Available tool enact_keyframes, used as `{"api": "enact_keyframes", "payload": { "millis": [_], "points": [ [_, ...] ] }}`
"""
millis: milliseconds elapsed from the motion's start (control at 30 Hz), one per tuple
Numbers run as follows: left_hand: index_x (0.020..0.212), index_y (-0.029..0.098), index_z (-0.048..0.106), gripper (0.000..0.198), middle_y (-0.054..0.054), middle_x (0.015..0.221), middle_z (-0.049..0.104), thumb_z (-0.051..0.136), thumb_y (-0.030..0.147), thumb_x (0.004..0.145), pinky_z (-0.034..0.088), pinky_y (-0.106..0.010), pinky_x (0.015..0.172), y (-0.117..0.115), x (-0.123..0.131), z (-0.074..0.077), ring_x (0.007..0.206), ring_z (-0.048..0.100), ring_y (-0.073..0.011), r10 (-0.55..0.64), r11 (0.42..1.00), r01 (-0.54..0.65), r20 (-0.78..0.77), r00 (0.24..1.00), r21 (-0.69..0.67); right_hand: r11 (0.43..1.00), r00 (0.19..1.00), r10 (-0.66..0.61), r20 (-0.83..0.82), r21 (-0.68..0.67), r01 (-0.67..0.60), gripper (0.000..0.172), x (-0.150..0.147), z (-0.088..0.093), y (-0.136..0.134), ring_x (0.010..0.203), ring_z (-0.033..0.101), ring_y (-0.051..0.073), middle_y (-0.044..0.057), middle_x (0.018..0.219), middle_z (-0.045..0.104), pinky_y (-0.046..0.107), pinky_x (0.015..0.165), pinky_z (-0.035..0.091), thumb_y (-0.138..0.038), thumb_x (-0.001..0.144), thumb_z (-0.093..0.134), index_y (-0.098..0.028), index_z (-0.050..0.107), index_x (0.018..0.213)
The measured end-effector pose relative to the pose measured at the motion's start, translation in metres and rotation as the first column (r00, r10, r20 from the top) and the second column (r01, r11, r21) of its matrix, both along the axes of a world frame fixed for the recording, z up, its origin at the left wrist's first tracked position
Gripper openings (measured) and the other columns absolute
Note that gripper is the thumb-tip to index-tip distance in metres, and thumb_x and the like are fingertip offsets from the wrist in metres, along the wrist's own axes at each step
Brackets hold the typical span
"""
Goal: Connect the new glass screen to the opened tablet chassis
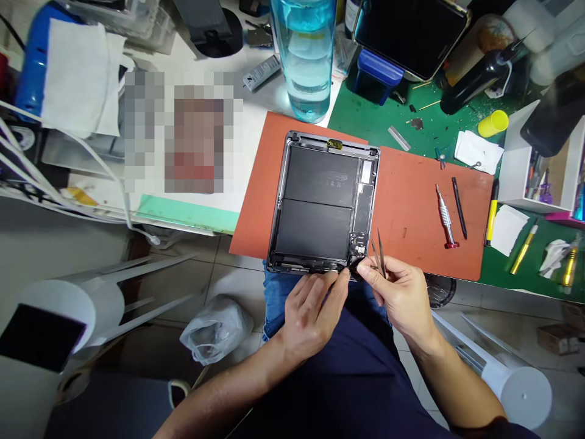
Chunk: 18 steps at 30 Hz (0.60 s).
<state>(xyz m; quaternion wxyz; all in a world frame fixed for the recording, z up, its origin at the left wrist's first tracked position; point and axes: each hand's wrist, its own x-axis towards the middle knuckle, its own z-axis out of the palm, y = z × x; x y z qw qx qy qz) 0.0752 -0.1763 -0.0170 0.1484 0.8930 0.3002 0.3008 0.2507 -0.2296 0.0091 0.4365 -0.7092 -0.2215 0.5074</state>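
Observation:
An opened tablet (319, 228), its two black battery blocks and boards exposed, lies on an orange mat at the table's front edge. At its lower edge my left hand (315, 314) is closed, fingers bunched against the frame; what the fingertips may pinch is hidden. My right hand (404, 292) is closed around metal tweezers (381, 253), whose two tips point up and away from the tablet. The thumb and forefinger of that hand meet at the tablet's lower right corner, near a small dark part that I cannot make out.
On the orange mat (411, 213) lie a screwdriver (444, 219) and a black stick tool (459, 207). A blue-tinted water bottle (307, 67) stands behind the tablet. A phone (409, 33) leans on a blue stand (377, 73). A white organizer box (521, 164) stands right.

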Motion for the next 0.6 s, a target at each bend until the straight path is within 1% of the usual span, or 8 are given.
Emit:
{"api": "enact_keyframes", "payload": {
  "millis": [133, 267, 333, 433, 500, 533, 567, 600],
  "points": [
    [0.124, 0.007, 0.069, 0.039, -0.008, 0.094, 0.075, 0.079, 0.001, 0.087, 0.054, -0.033, 0.078, 0.0, 0.001, 0.001, 0.08, 0.07, -0.018, 0.018, 1.0, -0.018, 0.014, 1.0, -0.009, 1.0, 1.0, 0.003, -0.012, 0.004, -0.003, 0.029, 0.0, 0.0, 0.0, 0.043, 0.038, 0.007, -0.006, 0.051, 0.05, 0.024, 0.046, 0.031, -0.048, 0.092, 0.08, -0.019, 0.078, 0.086],
    [0.123, 0.008, 0.068, 0.038, -0.008, 0.093, 0.075, 0.079, 0.002, 0.087, 0.055, -0.032, 0.077, -0.001, 0.003, 0.0, 0.079, 0.07, -0.0176, 0.042, 0.998, -0.041, 0.029, 0.999, -0.051, 0.999, 0.999, 0.033, -0.002, -0.005, -0.033, 0.03, 0.0, 0.005, 0.001, 0.043, 0.039, 0.007, -0.007, 0.05, 0.049, 0.024, 0.046, 0.032, -0.047, 0.093, 0.078, -0.018, 0.078, 0.085],
    [0.119, 0.01, 0.069, 0.033, -0.006, 0.092, 0.074, 0.078, 0.004, 0.088, 0.055, -0.031, 0.077, 0.001, 0.006, 0.0, 0.077, 0.07, -0.0167, 0.065, 0.996, -0.063, 0.03, 0.997, -0.067, 0.999, 0.999, 0.046, -0.004, -0.007, -0.046, 0.03, 0.0, 0.008, 0.002, 0.043, 0.038, 0.007, -0.007, 0.048, 0.048, 0.024, 0.046, 0.032, -0.046, 0.094, 0.078, -0.018, 0.077, 0.085],
    [0.11, 0.015, 0.069, 0.019, -0.003, 0.089, 0.073, 0.074, 0.008, 0.093, 0.056, -0.029, 0.076, 0.003, 0.01, 0.003, 0.075, 0.07, -0.0147, 0.114, 0.99, -0.113, 0.009, 0.993, -0.083, 0.998, 0.998, 0.058, -0.015, 0.003, -0.058, 0.03, -0.001, 0.011, 0.004, 0.043, 0.037, 0.007, -0.007, 0.049, 0.047, 0.024, 0.046, 0.031, -0.046, 0.094, 0.077, -0.017, 0.077, 0.083],
    [0.104, 0.017, 0.069, 0.01, -0.001, 0.088, 0.073, 0.071, 0.011, 0.096, 0.056, -0.027, 0.076, 0.006, 0.013, 0.006, 0.075, 0.07, -0.0136, 0.128, 0.983, -0.128, -0.01, 0.992, -0.132, 0.998, 0.998, 0.063, -0.005, 0.025, -0.063, 0.028, -0.002, 0.012, 0.003, 0.044, 0.039, 0.007, -0.006, 0.053, 0.053, 0.024, 0.046, 0.033, -0.044, 0.095, 0.077, -0.018, 0.079, 0.085],
    [0.102, 0.018, 0.069, 0.008, -0.001, 0.089, 0.073, 0.07, 0.012, 0.097, 0.056, -0.026, 0.076, 0.007, 0.013, 0.007, 0.075, 0.07, -0.013, 0.125, 0.977, -0.125, -0.015, 0.992, -0.175, 0.997, 0.998, 0.059, 0.014, 0.046, -0.059, 0.024, -0.003, 0.011, 0.002, 0.046, 0.044, 0.008, -0.005, 0.059, 0.06, 0.025, 0.047, 0.037, -0.043, 0.095, 0.077, -0.019, 0.08, 0.09],
    [0.101, 0.018, 0.07, 0.006, -0.001, 0.09, 0.073, 0.069, 0.013, 0.098, 0.056, -0.025, 0.075, 0.009, 0.014, 0.009, 0.075, 0.07, -0.0122, 0.122, 0.967, -0.123, -0.017, 0.992, -0.225, 0.996, 0.998, 0.049, 0.049, 0.072, -0.053, 0.022, -0.004, 0.01, 0.0, 0.051, 0.051, 0.01, -0.002, 0.067, 0.068, 0.026, 0.051, 0.043, -0.041, 0.095, 0.077, -0.02, 0.082, 0.097],
    [0.101, 0.019, 0.07, 0.006, -0.001, 0.092, 0.073, 0.068, 0.014, 0.098, 0.056, -0.024, 0.074, 0.011, 0.014, 0.011, 0.075, 0.069, -0.0113, 0.125, 0.954, -0.124, -0.014, 0.992, -0.274, 0.994, 0.995, 0.035, 0.098, 0.101, -0.045, 0.022, -0.004, 0.01, -0.002, 0.059, 0.06, 0.013, 0.001, 0.08, 0.076, 0.027, 0.058, 0.05, -0.04, 0.095, 0.078, -0.022, 0.082, 0.106]
  ]
}}
